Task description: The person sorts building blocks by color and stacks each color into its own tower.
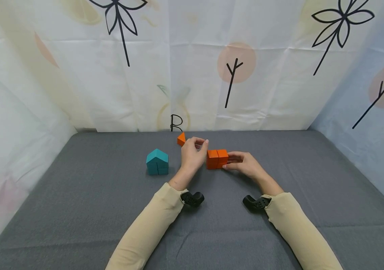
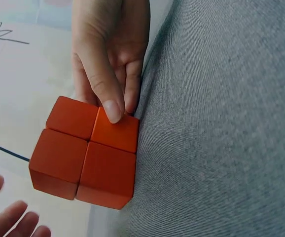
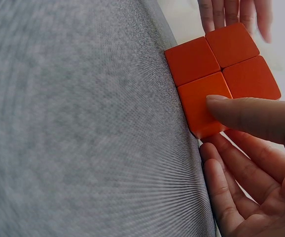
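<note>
Four-square and two high, several orange blocks [image 1: 213, 160] stand together on the grey cloth. My right hand [image 1: 246, 165] is at their right side. In the right wrist view its thumb presses the front of the lower near block [image 3: 204, 106], and its fingers lie beside and behind that block. Left of the stack, my left hand [image 1: 193, 154] is raised with loosely bent fingers and holds nothing. The left wrist view shows its fingertips [image 2: 14, 219] apart from the blocks. Behind the left hand sits an orange triangular block [image 1: 181, 140], partly hidden.
A teal block house [image 1: 157, 165] with a peaked top stands left of the left hand. Grey cloth [image 1: 94, 210] covers the table. A patterned white curtain [image 1: 192, 75] closes off the back and sides.
</note>
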Demonstrator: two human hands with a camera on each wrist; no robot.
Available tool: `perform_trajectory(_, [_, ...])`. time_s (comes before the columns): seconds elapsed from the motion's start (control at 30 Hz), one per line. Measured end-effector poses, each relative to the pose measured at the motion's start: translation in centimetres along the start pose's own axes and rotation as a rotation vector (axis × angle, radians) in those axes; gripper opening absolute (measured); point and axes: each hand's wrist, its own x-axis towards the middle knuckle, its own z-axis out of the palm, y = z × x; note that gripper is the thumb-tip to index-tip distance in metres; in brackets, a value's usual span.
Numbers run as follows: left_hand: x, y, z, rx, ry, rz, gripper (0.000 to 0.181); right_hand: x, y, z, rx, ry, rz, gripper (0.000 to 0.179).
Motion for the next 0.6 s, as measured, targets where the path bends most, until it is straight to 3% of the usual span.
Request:
perform_trajectory(0.17, [0.6, -0.7, 0.3, -0.042, 0.090, -0.053, 0.020, 0.0, -0.1, 0.0, -0.006, 0.007, -0.009, 0.048])
perform_trajectory(0.37, [1.6, -1.6, 0.9, -0.070, 0.242, -0.106, 0.031, 0.0, 0.1, -0.1, -0.009, 0.004, -0.006, 0.049])
perform_trajectory(0.5, [2.0, -1.9, 1.0, -0.089, 0.287, -0.163, 0.041, 0.1, 0.1, -0.1, -0.007, 0.004, -0.004, 0.050])
perform_trajectory(0.6, [2.2, -2.2, 1.1, -0.096, 0.285, -0.209, 0.047, 0.0, 0.0, -0.1, -0.004, 0.002, -0.004, 0.050])
